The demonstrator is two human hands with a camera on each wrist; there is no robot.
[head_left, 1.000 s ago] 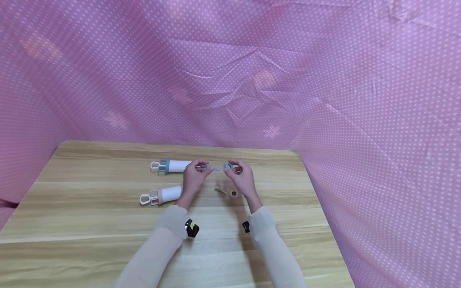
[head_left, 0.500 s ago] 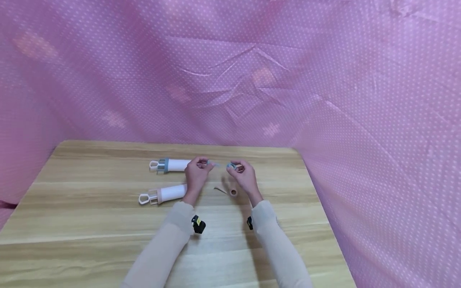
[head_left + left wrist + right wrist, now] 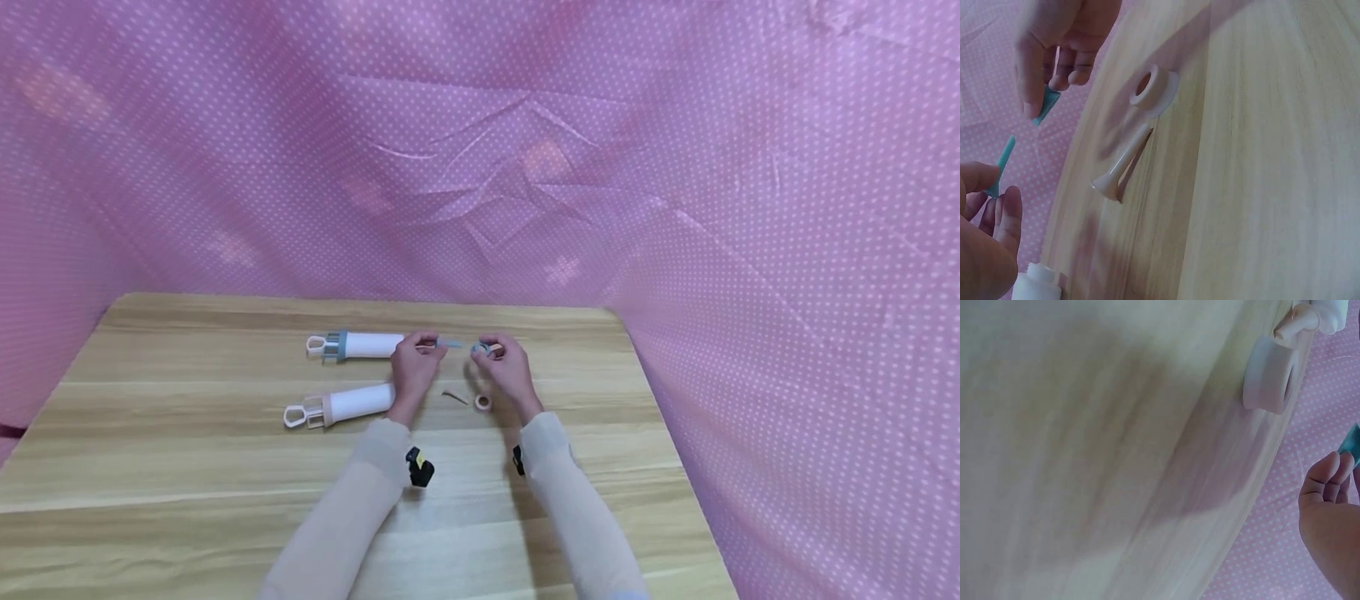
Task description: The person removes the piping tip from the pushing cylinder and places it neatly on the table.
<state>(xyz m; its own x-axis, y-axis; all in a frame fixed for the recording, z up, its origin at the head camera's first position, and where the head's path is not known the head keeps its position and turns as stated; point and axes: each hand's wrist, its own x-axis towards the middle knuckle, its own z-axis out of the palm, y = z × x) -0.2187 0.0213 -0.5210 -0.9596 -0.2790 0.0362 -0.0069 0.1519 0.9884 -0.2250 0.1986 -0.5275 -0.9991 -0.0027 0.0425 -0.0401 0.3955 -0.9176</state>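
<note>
Between thumb and fingers, my left hand (image 3: 414, 371) pinches a small teal nozzle (image 3: 1004, 159), its narrow stem directed at the other hand. My right hand (image 3: 510, 367) grips a teal ring cap (image 3: 481, 348) by its edge, a short gap away from the stem. In the left wrist view, a pale pink nozzle (image 3: 1122, 164) with a flared end lies on the table below the hands. Beside it sits a matching pink ring cap (image 3: 1159, 92). The right wrist view shows only part of the right hand, with the teal cap at its fingertips.
Left of the hands lie two white syringe-like tubes with loop handles: one with a blue collar (image 3: 375, 345), one with a pink collar (image 3: 360, 403). The left forearm partly covers the pink one's end. Pink dotted cloth (image 3: 480, 167) surrounds the wooden table (image 3: 187, 467).
My left hand has shifted slightly right, bringing the teal nozzle a little nearer the ring cap. The right hand stays nearly in place, still holding the cap.
</note>
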